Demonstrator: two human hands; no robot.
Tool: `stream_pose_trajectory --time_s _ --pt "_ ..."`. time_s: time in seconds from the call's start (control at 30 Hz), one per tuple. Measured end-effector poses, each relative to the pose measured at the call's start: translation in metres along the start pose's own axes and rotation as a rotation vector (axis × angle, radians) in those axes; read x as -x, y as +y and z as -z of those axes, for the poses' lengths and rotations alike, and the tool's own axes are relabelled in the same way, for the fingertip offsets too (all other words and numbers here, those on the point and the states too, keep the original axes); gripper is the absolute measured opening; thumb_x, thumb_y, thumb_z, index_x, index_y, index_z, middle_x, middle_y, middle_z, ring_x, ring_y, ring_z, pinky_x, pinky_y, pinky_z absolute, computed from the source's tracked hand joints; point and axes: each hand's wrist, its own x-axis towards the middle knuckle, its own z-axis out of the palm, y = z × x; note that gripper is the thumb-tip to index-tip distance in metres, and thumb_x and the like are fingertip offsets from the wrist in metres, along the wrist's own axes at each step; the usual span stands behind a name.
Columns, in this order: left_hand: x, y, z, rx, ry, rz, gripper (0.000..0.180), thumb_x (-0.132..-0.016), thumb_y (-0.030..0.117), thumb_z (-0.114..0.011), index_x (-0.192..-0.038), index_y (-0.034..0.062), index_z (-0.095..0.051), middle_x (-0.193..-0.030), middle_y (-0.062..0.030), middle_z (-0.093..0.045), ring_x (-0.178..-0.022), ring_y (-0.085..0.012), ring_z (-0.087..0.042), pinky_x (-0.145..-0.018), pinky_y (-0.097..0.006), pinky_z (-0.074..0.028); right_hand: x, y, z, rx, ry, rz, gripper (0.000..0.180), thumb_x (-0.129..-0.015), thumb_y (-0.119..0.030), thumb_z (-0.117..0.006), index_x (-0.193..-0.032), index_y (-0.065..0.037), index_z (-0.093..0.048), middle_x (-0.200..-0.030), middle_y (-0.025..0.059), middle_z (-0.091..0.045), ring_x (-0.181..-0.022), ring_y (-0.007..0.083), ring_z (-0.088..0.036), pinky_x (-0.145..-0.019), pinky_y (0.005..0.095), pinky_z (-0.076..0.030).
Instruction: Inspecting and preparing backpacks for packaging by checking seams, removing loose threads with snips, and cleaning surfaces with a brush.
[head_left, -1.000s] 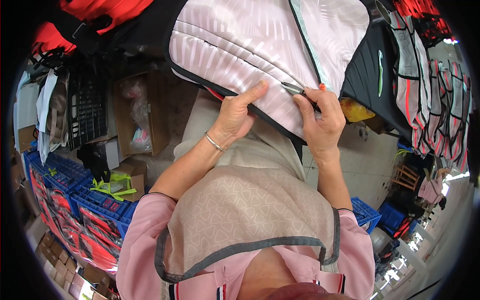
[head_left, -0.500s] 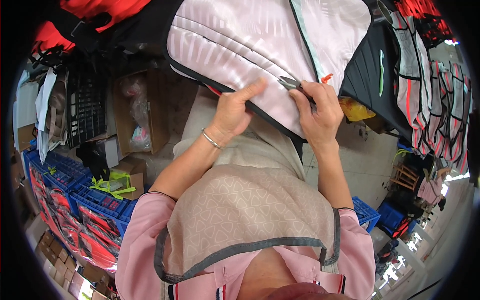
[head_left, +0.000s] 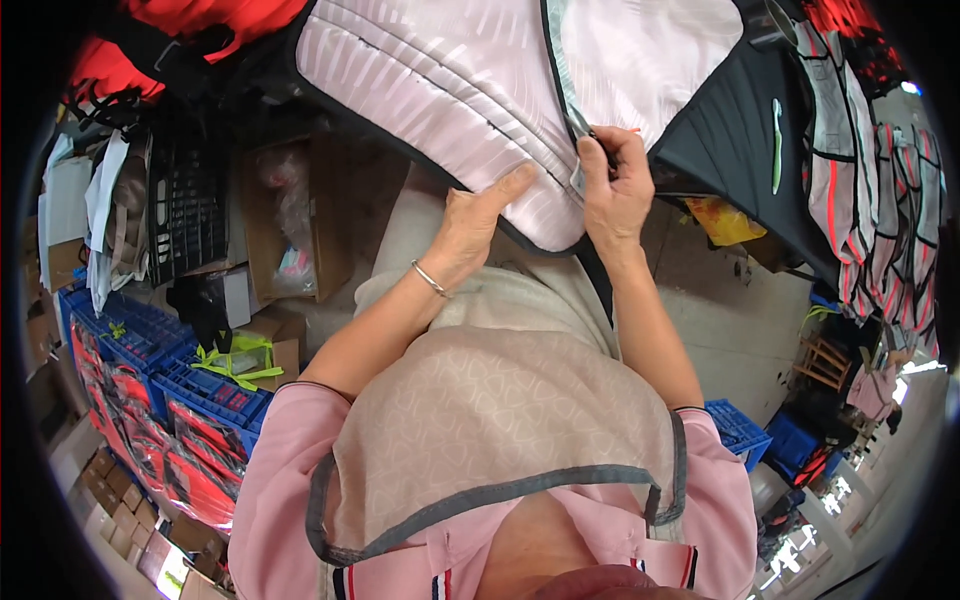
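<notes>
A pale pink quilted garment (head_left: 470, 90) with dark trim lies spread in front of me. My left hand (head_left: 475, 225) grips its lower edge, thumb on top of the fabric; a thin bracelet circles the wrist. My right hand (head_left: 612, 185) is closed on a small metal snipping tool (head_left: 580, 128) with an orange bit at the handle, its tip against the grey-green seam strip (head_left: 560, 70) of the garment. A beige scarf (head_left: 500, 420) hangs over my chest and lap.
Black fabric (head_left: 730, 110) lies to the right of the pink piece. Grey and red vests (head_left: 860, 180) hang at the far right. Blue crates (head_left: 200, 390) with red packed goods stand at the left, beside an open cardboard box (head_left: 290, 220). More blue crates (head_left: 740, 435) sit at lower right.
The pink garment has been shifted so the seam strip lies under my right hand, which moved along it with the tool. My left hand slid to the lower edge.
</notes>
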Motion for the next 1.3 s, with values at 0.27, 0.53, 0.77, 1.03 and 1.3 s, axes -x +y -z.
stream_pose_trajectory --time_s 0.27,0.53,0.77,1.03,1.3 --pt "0.004 0.004 -0.006 0.176 -0.067 -0.044 0.061 -0.083 0.03 -0.079 -0.129 0.0013 -0.052 -0.123 -0.0069 -0.058 -0.114 -0.0163 -0.053 -0.099 -0.031 -0.042 0.025 -0.046 0.032 0.419 -0.067 0.392 0.027 -0.074 -0.015 -0.081 -0.091 -0.003 -0.065 -0.076 0.0062 -0.062 -0.064 0.0214 -0.058 -0.055 0.0311 -0.046" --pt "0.005 0.003 -0.006 0.176 -0.058 -0.04 0.057 -0.084 0.032 -0.078 -0.127 0.0034 -0.054 -0.118 -0.0057 -0.06 -0.109 -0.016 -0.057 -0.095 -0.033 -0.046 0.019 -0.042 0.027 0.582 -0.016 0.541 0.024 -0.075 -0.019 -0.08 -0.089 -0.006 -0.065 -0.076 0.0034 -0.062 -0.064 0.0203 -0.057 -0.055 0.0306 -0.046" --pt "0.007 0.006 -0.009 0.179 -0.038 -0.026 0.052 -0.085 0.029 -0.077 -0.122 -0.0006 -0.057 -0.117 -0.007 -0.06 -0.108 -0.015 -0.056 -0.095 -0.03 -0.045 0.017 -0.043 0.03 0.613 -0.016 0.573 0.023 -0.074 -0.019 -0.08 -0.087 -0.007 -0.066 -0.076 0.0025 -0.062 -0.064 0.0197 -0.057 -0.055 0.0307 -0.046" --pt "0.006 0.003 -0.007 0.173 -0.034 -0.016 0.054 -0.084 0.031 -0.078 -0.122 -0.0006 -0.057 -0.116 -0.0066 -0.06 -0.107 -0.0148 -0.056 -0.094 -0.03 -0.044 0.016 -0.046 0.033 0.521 -0.069 0.468 0.024 -0.07 -0.015 -0.082 -0.083 -0.007 -0.064 -0.073 0.0034 -0.062 -0.063 0.0207 -0.057 -0.055 0.0312 -0.046" --pt "0.003 -0.001 0.0 0.159 -0.033 -0.01 0.057 -0.083 0.033 -0.079 -0.125 0.0027 -0.056 -0.116 -0.0045 -0.06 -0.108 -0.0143 -0.055 -0.095 -0.03 -0.043 0.015 -0.048 0.036 0.507 -0.09 0.405 0.023 -0.072 -0.015 -0.082 -0.084 -0.005 -0.064 -0.073 0.0041 -0.061 -0.065 0.0216 -0.058 -0.058 0.0315 -0.048"
